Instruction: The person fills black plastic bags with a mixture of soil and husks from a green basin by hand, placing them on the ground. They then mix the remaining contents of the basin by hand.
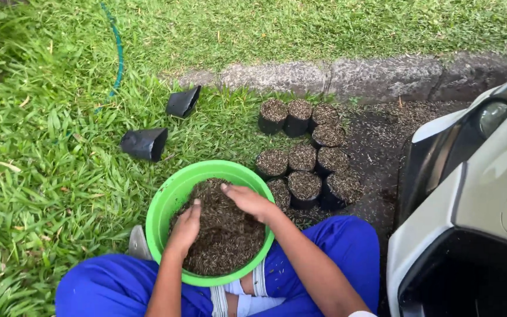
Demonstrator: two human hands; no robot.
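Left hand (pixel 185 226): near edge of round green plastic basin (pixel 168 196), grip loosely cupped on dark husk mix (pixel 224 235).
Right hand (pixel 249 201): fingers together, pressing flat; scoop evenly.
Filled black grow bags (pixel 303 158): clustered right, far of basin.

One round green plastic bowl (pixel 165 202) of dark husk mix. Ten small black plastic grow bags filled with mix (pixel 304 185). Two empty black bags (pixel 144 143) on grass.

We've got a bright green bowl (pixel 171 194) of dark brown speckled mix (pixel 224 235), black grow bags (pixel 304 158), royal blue trousers (pixel 112 287), and a white vehicle (pixel 476 194).
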